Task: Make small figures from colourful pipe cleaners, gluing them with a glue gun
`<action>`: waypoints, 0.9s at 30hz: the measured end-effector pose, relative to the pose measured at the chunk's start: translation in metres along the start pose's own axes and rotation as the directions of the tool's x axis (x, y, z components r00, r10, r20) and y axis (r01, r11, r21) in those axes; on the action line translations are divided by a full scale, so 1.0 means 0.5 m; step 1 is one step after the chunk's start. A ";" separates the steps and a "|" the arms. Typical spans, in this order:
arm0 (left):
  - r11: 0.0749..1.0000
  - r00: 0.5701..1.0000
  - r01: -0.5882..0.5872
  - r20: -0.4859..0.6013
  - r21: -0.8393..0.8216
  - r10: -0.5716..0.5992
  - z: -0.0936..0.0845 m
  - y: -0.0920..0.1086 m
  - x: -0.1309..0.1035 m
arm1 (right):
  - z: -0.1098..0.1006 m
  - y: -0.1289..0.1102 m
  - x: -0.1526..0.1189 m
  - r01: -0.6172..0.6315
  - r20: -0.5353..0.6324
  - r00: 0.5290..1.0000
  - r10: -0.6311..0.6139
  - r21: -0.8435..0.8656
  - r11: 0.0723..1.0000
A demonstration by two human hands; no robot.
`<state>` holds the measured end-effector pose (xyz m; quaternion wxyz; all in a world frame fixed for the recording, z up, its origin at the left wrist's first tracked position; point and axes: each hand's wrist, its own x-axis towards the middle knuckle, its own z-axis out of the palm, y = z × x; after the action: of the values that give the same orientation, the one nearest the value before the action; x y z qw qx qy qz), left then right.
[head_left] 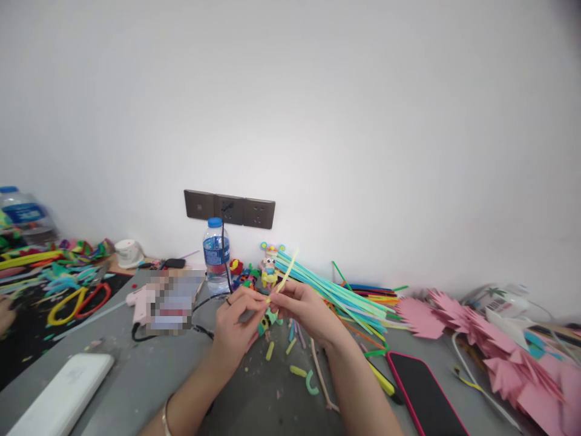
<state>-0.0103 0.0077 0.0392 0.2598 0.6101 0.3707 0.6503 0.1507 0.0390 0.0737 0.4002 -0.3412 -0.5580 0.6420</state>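
My left hand point(240, 318) and my right hand point(302, 309) meet above the grey table point(254, 393), fingertips pinched together on a thin pale yellow strip point(288, 274). The strip rises from the fingertips, tilted to the right. A small figure with yellow and blue parts point(269, 266) stands just behind my hands. Below them on the table lie short yellow-green pieces point(298, 370) and a curved green piece point(311, 383). Part of a small green and black object shows beneath my fingers.
Behind stand a water bottle point(216, 257) and a bundle of light blue strips point(338, 290). At right are a red-edged phone point(426, 393), a yellow cutter point(381, 378) and pink folded paper point(481, 327). Scissors point(91, 303), a white power bank point(68, 393) and another person's hand point(6, 315) are left.
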 end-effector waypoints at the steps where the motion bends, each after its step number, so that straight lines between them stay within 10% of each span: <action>1: 1.000 1.000 0.010 -0.014 -0.027 -0.011 0.003 -0.001 0.000 | 0.001 -0.001 0.000 0.023 0.006 1.000 -0.023 -0.011 1.000; 8: 0.875 0.931 0.334 -0.022 -0.350 -0.363 0.022 -0.001 0.007 | 0.009 -0.008 0.004 0.191 -0.019 0.981 -0.194 -0.109 0.975; 15: 0.485 0.770 0.502 0.114 -0.716 -0.628 0.035 -0.006 0.009 | 0.008 -0.002 0.008 0.305 -0.033 0.947 -0.320 -0.228 0.925; 21: 0.241 0.631 0.552 0.211 -0.798 -0.746 0.034 -0.019 0.007 | 0.013 0.016 0.016 0.541 0.119 0.722 -0.682 -0.711 0.449; 27: 0.345 0.672 0.535 0.140 -0.771 -0.727 0.029 -0.022 0.010 | 0.017 0.030 0.018 0.560 0.217 0.670 -0.710 -0.776 0.291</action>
<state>0.0022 0.0206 0.0334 0.6775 0.1677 0.2946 0.6527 0.1372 0.0423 0.0599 0.4705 -0.2828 -0.8322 0.0778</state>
